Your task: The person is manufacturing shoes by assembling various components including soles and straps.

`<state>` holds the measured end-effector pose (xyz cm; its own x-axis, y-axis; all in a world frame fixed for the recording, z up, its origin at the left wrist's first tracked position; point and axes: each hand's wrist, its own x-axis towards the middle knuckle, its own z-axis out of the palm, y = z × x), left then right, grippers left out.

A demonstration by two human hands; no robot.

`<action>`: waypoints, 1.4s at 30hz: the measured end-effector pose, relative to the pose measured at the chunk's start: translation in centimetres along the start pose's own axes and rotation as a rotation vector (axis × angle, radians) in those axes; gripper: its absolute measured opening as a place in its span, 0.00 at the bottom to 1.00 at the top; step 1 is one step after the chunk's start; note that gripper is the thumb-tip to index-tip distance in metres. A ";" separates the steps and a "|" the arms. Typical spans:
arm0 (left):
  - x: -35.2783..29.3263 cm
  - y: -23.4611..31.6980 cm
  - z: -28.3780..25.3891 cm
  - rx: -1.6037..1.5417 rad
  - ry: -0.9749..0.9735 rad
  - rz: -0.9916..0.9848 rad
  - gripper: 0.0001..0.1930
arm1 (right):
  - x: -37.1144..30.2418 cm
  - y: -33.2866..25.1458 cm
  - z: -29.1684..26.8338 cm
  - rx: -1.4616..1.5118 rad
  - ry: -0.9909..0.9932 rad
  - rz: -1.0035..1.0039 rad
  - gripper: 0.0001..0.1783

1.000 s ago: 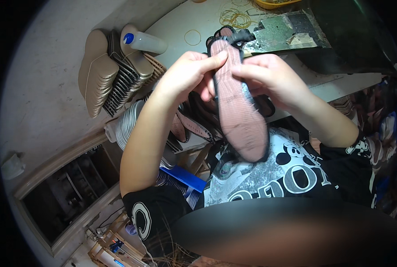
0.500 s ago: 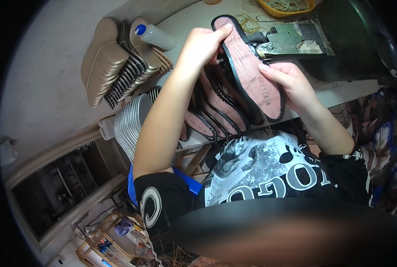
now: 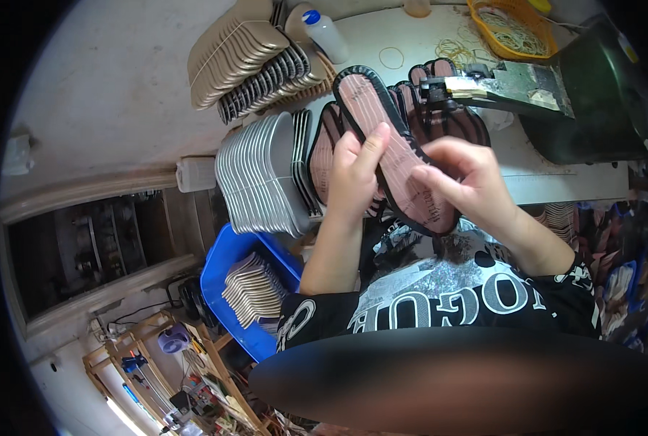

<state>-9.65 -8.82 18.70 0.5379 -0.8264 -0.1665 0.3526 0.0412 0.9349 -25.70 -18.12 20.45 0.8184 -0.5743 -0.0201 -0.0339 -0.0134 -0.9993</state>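
Note:
Both my hands hold one shoe sole, pink with a black rim, over the table's near edge. My left hand grips its left side, with the index finger laid across the pink face. My right hand pinches its lower right rim. Behind it, more pink soles lie in an overlapping row on the white table.
Stacks of grey and beige soles stand on edge at my left, another stack farther back. A blue crate with soles sits below. A white bottle, rubber bands, an orange basket and a dark machine lie beyond.
The sole was tilted upright and higher; now it is lowered flatter toward me, and my left hand has shifted from its top down to its left side.

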 end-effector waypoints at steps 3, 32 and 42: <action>-1.1 -0.4 1.5 0.055 -0.002 0.132 0.10 | 0.6 -0.9 -0.5 -0.328 0.188 -0.325 0.08; 0.2 -1.4 4.9 0.213 0.032 0.434 0.10 | 0.3 0.1 -4.2 -0.625 0.211 -1.009 0.09; 7.9 -3.5 3.7 0.556 0.166 0.404 0.08 | -3.1 4.0 -2.8 0.492 0.059 0.213 0.13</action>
<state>-9.46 -17.59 15.25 0.6694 -0.7086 0.2233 -0.3191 -0.0028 0.9477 -29.97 -18.74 16.59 0.7886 -0.5676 -0.2364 0.0889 0.4857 -0.8696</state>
